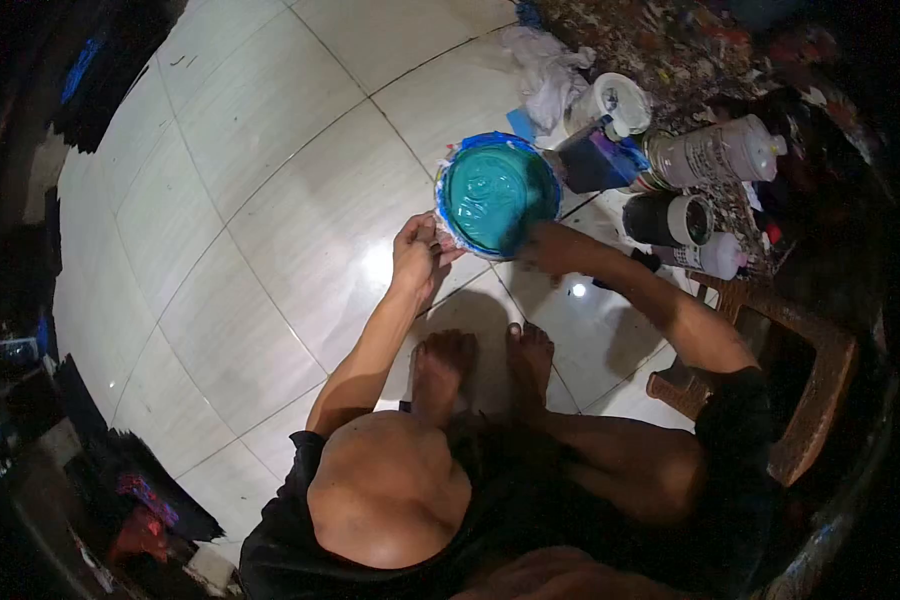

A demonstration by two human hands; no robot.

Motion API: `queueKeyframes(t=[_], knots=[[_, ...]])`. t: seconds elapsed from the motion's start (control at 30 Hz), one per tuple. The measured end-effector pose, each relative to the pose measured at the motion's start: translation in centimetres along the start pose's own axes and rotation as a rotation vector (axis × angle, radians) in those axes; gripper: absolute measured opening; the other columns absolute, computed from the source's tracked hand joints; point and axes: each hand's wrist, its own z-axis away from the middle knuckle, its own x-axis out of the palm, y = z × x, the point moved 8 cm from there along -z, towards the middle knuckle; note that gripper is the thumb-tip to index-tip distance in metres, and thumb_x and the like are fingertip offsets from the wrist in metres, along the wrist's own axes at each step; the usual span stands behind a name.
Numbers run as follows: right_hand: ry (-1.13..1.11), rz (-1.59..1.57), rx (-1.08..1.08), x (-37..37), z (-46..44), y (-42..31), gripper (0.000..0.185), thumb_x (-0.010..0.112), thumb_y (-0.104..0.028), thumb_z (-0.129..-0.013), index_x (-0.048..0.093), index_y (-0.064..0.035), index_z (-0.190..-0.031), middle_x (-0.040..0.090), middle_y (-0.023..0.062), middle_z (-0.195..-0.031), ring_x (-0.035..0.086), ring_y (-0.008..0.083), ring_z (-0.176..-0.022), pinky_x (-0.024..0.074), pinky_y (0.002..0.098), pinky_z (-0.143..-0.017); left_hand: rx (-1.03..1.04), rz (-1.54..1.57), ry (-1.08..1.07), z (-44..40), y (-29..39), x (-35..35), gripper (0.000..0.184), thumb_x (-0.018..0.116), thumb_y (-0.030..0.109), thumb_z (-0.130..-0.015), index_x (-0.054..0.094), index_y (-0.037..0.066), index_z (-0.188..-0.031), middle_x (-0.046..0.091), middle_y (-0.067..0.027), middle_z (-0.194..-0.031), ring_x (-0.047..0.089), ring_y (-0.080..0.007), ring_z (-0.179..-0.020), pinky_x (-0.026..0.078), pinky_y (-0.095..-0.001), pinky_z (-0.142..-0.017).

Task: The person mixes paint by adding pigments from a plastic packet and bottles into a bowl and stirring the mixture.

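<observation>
A round paint tub [490, 195] stands on the tiled floor in front of my feet. Its top is glossy teal with swirling marks; whether that is wet paint or a lid I cannot tell. Blue and white paint smears its rim. My left hand [417, 252] grips the tub's lower left side, with the fingertips reaching under the edge. On the opposite side, my right hand [555, 250] is at the lower right rim, blurred and in shadow. Its fingers are too smeared to make out, and so is anything in them.
Right of the tub stand a white tub [620, 100], a dark blue container [600, 160], a clear bottle [715, 152], a black pot [660, 220] and a smaller bottle [715, 256]. A white rag [548, 75] lies behind them. A wooden stool [820, 370] is near my right arm.
</observation>
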Motion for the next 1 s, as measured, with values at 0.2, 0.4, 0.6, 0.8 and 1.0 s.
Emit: queueKeyframes(t=[0.2,0.4,0.6,0.8,1.0], knots=[[0.628,0.002,-0.333,-6.6,-2.3,0.2,0.015,0.061,-0.015,-0.073,0.066,-0.0027,-0.079,0.063,0.0191,-0.071,0.066,0.0329,-0.068,0.0532,0.0438,-0.061,0.027,-0.037,-0.056,-0.4,0.7,0.0,0.016,0.038,0.013,-0.101,0.05,0.004,-0.104,0.059,-0.0113,-0.095,0.063,-0.024,-0.081,0.059,-0.0447,-0.08],[0.375,0.422,-0.065,0.2,0.9,0.6,0.015,0.06,-0.015,-0.072,0.067,-0.0031,-0.075,0.065,0.0218,-0.079,0.066,0.034,-0.075,0.0529,0.0451,-0.065,0.051,0.073,-0.005,0.3,0.8,0.3,0.015,0.043,0.015,-0.1,0.05,0.003,-0.104,0.058,-0.0091,-0.085,0.062,-0.0201,-0.07,0.06,-0.0409,-0.069],[0.419,0.208,-0.553,-3.6,-4.2,-1.6,0.011,0.059,-0.014,-0.078,0.064,-0.0043,-0.079,0.064,0.0174,-0.073,0.066,0.0322,-0.068,0.0526,0.0437,-0.063,-0.004,-0.001,0.015,0.4,0.1,0.5,0.016,0.041,0.018,-0.101,0.049,0.005,-0.104,0.058,-0.012,-0.093,0.064,-0.0255,-0.082,0.06,-0.0442,-0.077],[0.37,0.46,0.102,-3.4,0.9,2.7,0.019,0.06,-0.014,-0.078,0.065,0.0002,-0.089,0.066,0.0213,-0.077,0.069,0.033,-0.077,0.0544,0.0464,-0.066,0.018,0.056,0.019,0.7,0.2,0.4,0.015,0.046,0.018,-0.1,0.05,0.004,-0.103,0.056,-0.0087,-0.083,0.061,-0.0221,-0.077,0.059,-0.044,-0.077],[0.284,0.34,-0.552,0.7,-3.6,-4.3,0.014,0.06,-0.011,-0.077,0.066,-0.0001,-0.084,0.066,0.0224,-0.084,0.066,0.0345,-0.074,0.0522,0.046,-0.063,0.026,0.064,0.032,0.5,-0.5,0.1,0.016,0.046,0.018,-0.099,0.051,0.004,-0.104,0.056,-0.0085,-0.078,0.06,-0.0209,-0.071,0.059,-0.0443,-0.076]])
